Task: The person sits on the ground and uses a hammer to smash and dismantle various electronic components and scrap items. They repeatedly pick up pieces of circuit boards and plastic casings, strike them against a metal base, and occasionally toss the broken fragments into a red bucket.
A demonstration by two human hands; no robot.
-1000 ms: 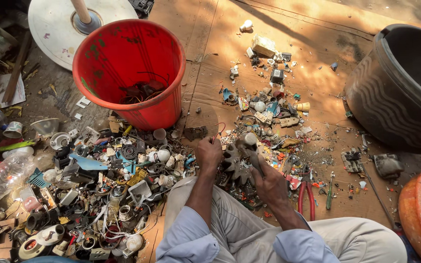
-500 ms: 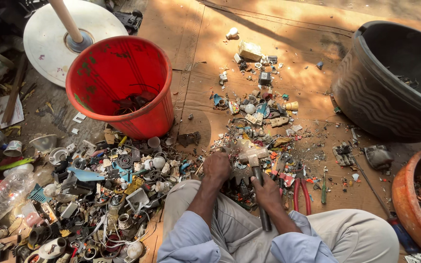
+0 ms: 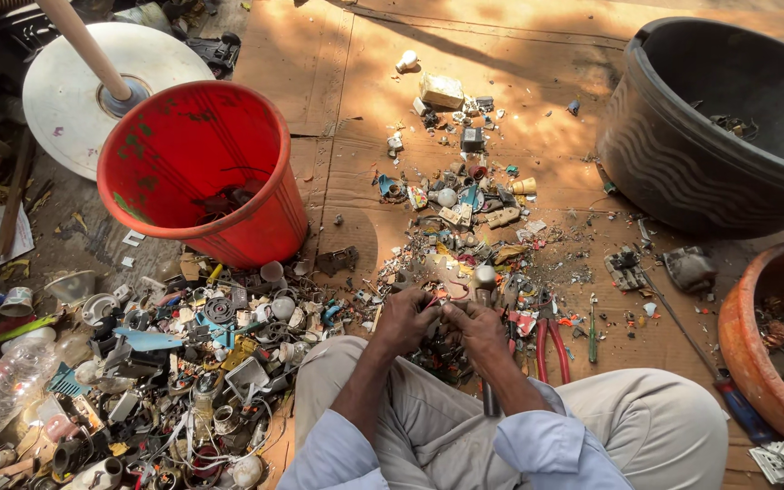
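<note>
I sit cross-legged on cardboard [image 3: 537, 54], and both hands meet just above my knees. My left hand [image 3: 406, 319] and my right hand [image 3: 480, 328] pinch a small scrap part [image 3: 438, 305] with a bit of red wire between their fingertips. The fingers hide most of the part. A hammer [image 3: 485, 276] lies right beside my right hand, its head toward the scrap and its handle running back under my wrist. Broken electrical bits [image 3: 465, 204] are strewn on the cardboard just beyond the hands.
A red bucket [image 3: 201, 172] stands at the left and a big black tub [image 3: 719, 136] at the right. An orange clay bowl [image 3: 773, 363] is nearer on the right. Red-handled pliers [image 3: 551, 347] and a green screwdriver [image 3: 593, 328] lie right of my hands. A scrap heap [image 3: 183, 372] and a plastic bottle [image 3: 2, 395] fill the left.
A second ago my hands held a larger toothed round piece; now they are drawn closer to my knees, pinching a small part. The view has shifted slightly.
</note>
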